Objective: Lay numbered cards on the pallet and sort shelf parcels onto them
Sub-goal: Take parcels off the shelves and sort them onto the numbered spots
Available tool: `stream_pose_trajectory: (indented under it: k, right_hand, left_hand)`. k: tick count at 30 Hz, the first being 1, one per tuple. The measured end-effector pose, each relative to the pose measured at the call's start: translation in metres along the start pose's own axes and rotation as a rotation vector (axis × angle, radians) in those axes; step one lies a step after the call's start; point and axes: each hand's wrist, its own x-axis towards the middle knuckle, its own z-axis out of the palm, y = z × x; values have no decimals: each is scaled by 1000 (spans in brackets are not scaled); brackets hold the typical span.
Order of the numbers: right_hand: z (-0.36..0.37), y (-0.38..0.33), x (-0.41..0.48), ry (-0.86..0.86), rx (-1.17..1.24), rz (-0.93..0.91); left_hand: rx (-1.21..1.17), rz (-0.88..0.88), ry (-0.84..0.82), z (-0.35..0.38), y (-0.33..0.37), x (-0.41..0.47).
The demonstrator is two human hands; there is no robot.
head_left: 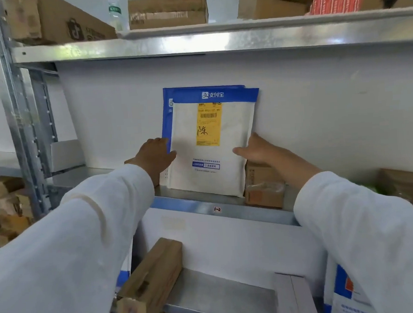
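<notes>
A white padded mailer (213, 170) with a blue top band and a yellow label stands upright on the middle metal shelf (203, 201), leaning against the white back wall. A second blue-and-white mailer (167, 110) stands just behind it, showing at the left. My left hand (155, 154) grips the front mailer's left edge, thumb on its face. My right hand (256, 149) grips its right edge, thumb on the front. The pallet and numbered cards are out of view.
A small brown box (263, 189) sits on the shelf right of the mailer, under my right wrist. Cardboard boxes (167, 11) and a red label roll (336, 0) fill the top shelf. A long brown box (150, 280) lies on the lower shelf. Stacked boxes (5, 207) stand at left.
</notes>
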Motion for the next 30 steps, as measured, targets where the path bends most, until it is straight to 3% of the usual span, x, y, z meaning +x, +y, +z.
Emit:
stream_pose_trajectory:
  k: [6, 10, 13, 17, 21, 30]
  right_hand:
    - [10, 4, 19, 45, 90, 86]
    - [11, 5, 27, 77, 126, 90]
    - [15, 2, 30, 60, 173, 98]
    - [29, -10, 32, 7, 123, 135]
    - [31, -22, 32, 96, 174, 152]
    - [8, -38, 21, 252, 457, -63]
  left_hand:
    - [-254, -55, -100, 8, -14, 41]
    - [-360, -248, -96, 15, -28, 56]
    - [-463, -232, -144, 24, -33, 62]
    - [-631, -203, -97, 28, -23, 66]
    - [-714, -230, -39, 27, -16, 60]
    - [-1067, -274, 146, -21, -13, 32]
